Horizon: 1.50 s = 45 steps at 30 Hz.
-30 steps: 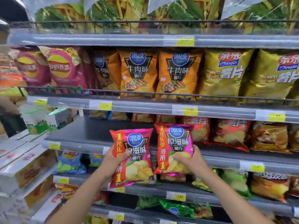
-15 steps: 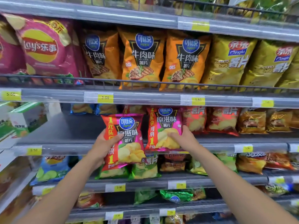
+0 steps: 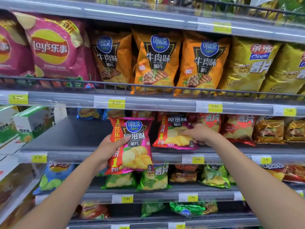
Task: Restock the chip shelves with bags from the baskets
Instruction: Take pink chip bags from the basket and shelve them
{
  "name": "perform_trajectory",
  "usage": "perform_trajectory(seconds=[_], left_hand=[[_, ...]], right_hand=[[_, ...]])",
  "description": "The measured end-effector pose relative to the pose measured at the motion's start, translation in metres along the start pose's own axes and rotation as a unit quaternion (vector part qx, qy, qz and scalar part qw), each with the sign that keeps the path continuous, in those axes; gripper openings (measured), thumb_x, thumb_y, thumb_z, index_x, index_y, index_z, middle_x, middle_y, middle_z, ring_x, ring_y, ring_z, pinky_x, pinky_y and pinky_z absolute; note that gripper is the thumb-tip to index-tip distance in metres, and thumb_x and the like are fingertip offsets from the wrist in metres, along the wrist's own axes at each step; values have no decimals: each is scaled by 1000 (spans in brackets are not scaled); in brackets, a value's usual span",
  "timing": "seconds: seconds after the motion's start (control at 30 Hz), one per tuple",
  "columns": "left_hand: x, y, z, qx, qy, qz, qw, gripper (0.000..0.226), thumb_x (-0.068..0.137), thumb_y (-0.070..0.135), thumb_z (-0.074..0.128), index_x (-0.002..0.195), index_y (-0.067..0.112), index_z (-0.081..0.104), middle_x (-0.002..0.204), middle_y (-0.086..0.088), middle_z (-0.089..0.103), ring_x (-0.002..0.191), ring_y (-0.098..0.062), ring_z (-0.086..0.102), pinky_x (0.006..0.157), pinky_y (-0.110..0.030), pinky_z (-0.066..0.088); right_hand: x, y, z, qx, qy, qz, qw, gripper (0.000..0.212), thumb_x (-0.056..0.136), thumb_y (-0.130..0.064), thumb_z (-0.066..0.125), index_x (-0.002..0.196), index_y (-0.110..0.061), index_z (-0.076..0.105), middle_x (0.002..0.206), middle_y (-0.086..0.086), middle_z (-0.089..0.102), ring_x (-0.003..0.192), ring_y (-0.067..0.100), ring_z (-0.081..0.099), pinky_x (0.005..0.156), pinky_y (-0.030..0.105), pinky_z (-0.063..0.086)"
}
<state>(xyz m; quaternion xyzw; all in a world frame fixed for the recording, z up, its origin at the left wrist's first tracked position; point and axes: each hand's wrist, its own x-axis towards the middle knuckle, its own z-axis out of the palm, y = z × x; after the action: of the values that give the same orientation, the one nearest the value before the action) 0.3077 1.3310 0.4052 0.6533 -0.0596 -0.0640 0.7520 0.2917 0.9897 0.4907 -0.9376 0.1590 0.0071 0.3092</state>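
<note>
Red and magenta foil shines on the small chip bag (image 3: 133,146) that the left hand (image 3: 109,151) grips by its left edge, with the thumb across the front and the other fingers behind. This bag is upright in the air, in front of the shelf's front edge and not yet on it.

A little farther in and to the right, the right hand (image 3: 200,133) reaches onto the dark grey shelf (image 3: 74,136). Its fingers lie rather flat on the front of a second bag (image 3: 173,134) of the same print. That bag sits on the shelf and leans backward. The thumb is hidden, so I cannot tell if this hand pinches the bag or only presses it.

To the left of the left hand the shelf board is bare, and beyond it stand white and green cartons (image 3: 33,123). Just to the right of the right hand lie red chip bags (image 3: 237,128), then brown and gold ones (image 3: 269,131).

Below both hands, green foil bags (image 3: 153,177) fill the next shelf. Above the hands, behind a wire rail, stand tall orange bags (image 3: 156,61), with a pink bag (image 3: 56,48) on their left and yellow-gold bags (image 3: 250,63) on their right. Yellow price labels (image 3: 116,102) sit along the shelf edges.
</note>
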Motion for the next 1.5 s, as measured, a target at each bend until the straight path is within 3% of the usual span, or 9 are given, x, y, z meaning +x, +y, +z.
perform_trajectory(seconds=[0.1, 0.23, 0.43, 0.57, 0.83, 1.0, 1.17, 1.3, 1.5], left_hand=[[4, -3, -3, -5, -2, -8, 1000, 60, 76, 37, 83, 127, 11, 64, 107, -16, 79, 90, -37, 78, 80, -49, 63], [4, -5, -4, -15, -9, -7, 1000, 69, 69, 40, 86, 127, 10, 65, 105, -16, 79, 84, -32, 79, 72, -42, 63], [4, -4, -6, 8, -16, -14, 1000, 114, 28, 60, 102, 125, 13, 65, 108, -16, 79, 92, -36, 78, 76, -46, 64], [2, -3, -5, -1, -9, -16, 1000, 94, 52, 50, 96, 130, 11, 62, 107, -15, 79, 91, -35, 78, 78, -47, 62], [-2, -1, -3, -5, -6, -15, 1000, 91, 54, 50, 95, 129, 12, 62, 106, -14, 80, 90, -34, 78, 77, -46, 62], [-3, -1, -3, -8, -5, -19, 1000, 79, 63, 45, 91, 129, 12, 62, 108, -14, 79, 92, -35, 78, 77, -46, 63], [-4, -2, -1, -12, 0, -21, 1000, 69, 69, 41, 88, 126, 12, 64, 105, -13, 80, 86, -31, 79, 71, -42, 64], [-5, -2, -2, -2, 2, -21, 1000, 100, 36, 58, 102, 120, 16, 66, 107, -14, 79, 88, -32, 79, 70, -42, 64], [-4, -1, 1, 5, 16, -21, 1000, 55, 78, 35, 82, 125, 14, 64, 107, -13, 79, 94, -36, 77, 85, -50, 62]], right_hand=[[13, -12, 4, 22, -4, 21, 1000, 33, 99, -44, 64, 101, -12, 60, 52, 0, 51, 38, 11, 38, 45, 21, 34], [40, -23, 18, 186, 48, 5, 981, 17, 99, -11, 65, 114, -19, 61, 94, 12, 69, 55, 22, 67, 40, 25, 54], [46, -21, 44, 162, 11, 10, 987, 45, 82, -32, 85, 112, -16, 55, 104, 10, 72, 81, 24, 73, 63, 33, 61], [50, -12, 49, 139, -23, 4, 990, 71, 70, -38, 94, 124, -10, 57, 103, 9, 72, 83, 19, 71, 53, 25, 57], [101, 0, 63, 226, 63, 3, 972, 130, 42, -55, 93, 149, -8, 37, 134, 13, 61, 114, 32, 67, 89, 47, 61], [42, -31, 59, 49, 120, -28, 991, 105, 78, -37, 87, 157, -13, 22, 157, 16, 29, 136, 37, 48, 105, 41, 47], [35, -32, 74, -155, 32, -162, 974, 36, 98, -42, 60, 127, -22, 64, 131, 7, 63, 113, 29, 62, 97, 39, 54], [38, -31, 80, -214, -1, -169, 962, 50, 101, -56, 44, 136, -23, 58, 134, 8, 59, 118, 31, 58, 98, 41, 51], [56, -24, 79, -253, -27, -178, 951, 63, 103, -62, 34, 148, -20, 47, 150, 9, 47, 133, 31, 49, 103, 40, 45]])
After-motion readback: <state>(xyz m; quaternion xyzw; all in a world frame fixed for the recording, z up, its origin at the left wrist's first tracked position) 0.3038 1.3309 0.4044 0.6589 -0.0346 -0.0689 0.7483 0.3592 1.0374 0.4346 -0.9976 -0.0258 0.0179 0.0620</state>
